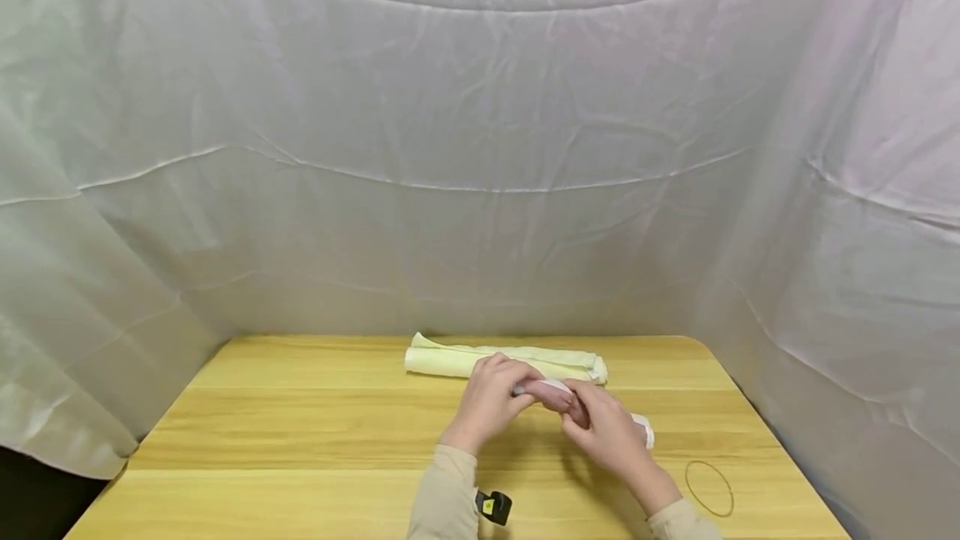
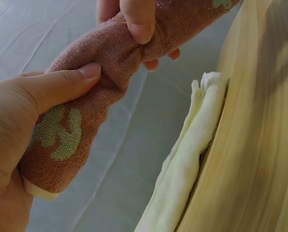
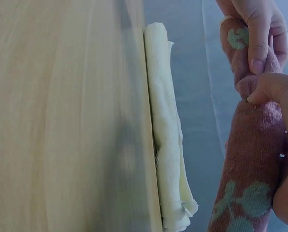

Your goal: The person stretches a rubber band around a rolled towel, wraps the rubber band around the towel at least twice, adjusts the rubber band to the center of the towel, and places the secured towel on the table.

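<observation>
Left hand [image 1: 486,398] and right hand [image 1: 609,433] both grip the rolled brown towel [image 1: 553,395] just above the surface [image 1: 315,440]. Rolled, not yet banded: rubber band [image 1: 708,488] lies unused; pale yellow roll [image 1: 502,361] looks done.

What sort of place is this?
Probably a makeshift recording booth: white sheets curtain a wooden table on three sides. Both hands grip a rolled pink towel beside a rolled cream towel.

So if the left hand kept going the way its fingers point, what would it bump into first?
Probably the right hand, which grips the same pink rolled towel as the left hand. Depth is hard to judge, so it may brush the cream towel behind.
</observation>
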Tool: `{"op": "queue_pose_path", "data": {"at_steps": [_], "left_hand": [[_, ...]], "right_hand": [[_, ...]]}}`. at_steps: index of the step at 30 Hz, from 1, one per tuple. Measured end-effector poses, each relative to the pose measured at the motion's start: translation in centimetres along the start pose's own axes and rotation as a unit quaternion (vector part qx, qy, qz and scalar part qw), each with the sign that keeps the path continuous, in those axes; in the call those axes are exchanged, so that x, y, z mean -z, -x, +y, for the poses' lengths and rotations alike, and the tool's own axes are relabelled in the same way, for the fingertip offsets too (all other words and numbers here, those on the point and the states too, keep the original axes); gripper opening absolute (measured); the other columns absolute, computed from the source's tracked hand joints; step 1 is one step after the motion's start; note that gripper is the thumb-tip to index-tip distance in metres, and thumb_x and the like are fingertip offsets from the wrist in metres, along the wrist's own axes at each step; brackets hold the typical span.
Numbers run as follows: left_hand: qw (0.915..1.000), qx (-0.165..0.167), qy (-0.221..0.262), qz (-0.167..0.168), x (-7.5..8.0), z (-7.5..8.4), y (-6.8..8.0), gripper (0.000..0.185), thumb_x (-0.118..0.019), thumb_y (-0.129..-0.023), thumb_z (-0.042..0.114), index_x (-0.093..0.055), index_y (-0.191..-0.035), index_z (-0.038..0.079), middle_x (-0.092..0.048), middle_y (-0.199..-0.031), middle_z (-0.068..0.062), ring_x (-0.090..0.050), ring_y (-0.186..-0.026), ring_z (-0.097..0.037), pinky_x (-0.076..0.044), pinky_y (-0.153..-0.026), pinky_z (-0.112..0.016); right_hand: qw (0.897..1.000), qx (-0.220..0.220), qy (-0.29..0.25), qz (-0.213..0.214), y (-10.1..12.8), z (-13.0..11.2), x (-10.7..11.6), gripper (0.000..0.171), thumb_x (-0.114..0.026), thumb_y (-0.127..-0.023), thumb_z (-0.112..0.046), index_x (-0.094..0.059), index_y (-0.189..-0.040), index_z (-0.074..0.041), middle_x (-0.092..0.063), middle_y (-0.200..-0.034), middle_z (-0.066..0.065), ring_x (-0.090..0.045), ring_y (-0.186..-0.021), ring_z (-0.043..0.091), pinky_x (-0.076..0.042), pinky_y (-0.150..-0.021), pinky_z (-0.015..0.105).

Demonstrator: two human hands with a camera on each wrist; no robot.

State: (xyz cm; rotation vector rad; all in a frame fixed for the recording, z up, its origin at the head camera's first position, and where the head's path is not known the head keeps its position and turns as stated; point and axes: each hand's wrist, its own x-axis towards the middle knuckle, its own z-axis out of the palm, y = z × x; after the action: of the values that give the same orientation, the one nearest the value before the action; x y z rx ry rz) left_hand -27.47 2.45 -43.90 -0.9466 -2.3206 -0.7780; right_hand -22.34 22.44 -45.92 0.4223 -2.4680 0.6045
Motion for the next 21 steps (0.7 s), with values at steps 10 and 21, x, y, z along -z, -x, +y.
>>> {"op": "queue_pose_path", "data": {"at_steps": [10,21], "left_hand": [[0.9999,-0.01,-0.009,-0.007,-0.41,0.53,0.11,0.019,-0.076,-0.081,0.034,-0.071,-0.098,0.025,-0.074,-0.099,0.013,-0.06,-0.089,-0.007,-0.045,-0.094,-0.035],[0.9997,-0.015,-0.006,-0.018,-0.29,0.68,-0.02,0.021,-0.076,-0.081,0.032,-0.071,-0.1,0.024,-0.074,-0.099,0.012,-0.061,-0.092,-0.007,-0.045,-0.096,-0.035]], "right_hand": [[0.997,-0.059,0.003,-0.055,0.13,-0.02,-0.48,0.04,-0.08,-0.077,-0.026,-0.061,-0.112,-0.02,-0.057,-0.078,-0.011,-0.048,-0.068,0.003,-0.039,-0.06,0.023],[0.99,-0.081,0.014,-0.114,-0.22,-0.26,0.08,0.029,-0.071,-0.077,-0.013,-0.05,-0.095,-0.021,-0.045,-0.072,-0.008,-0.043,-0.065,0.01,-0.035,-0.058,0.026]]}}
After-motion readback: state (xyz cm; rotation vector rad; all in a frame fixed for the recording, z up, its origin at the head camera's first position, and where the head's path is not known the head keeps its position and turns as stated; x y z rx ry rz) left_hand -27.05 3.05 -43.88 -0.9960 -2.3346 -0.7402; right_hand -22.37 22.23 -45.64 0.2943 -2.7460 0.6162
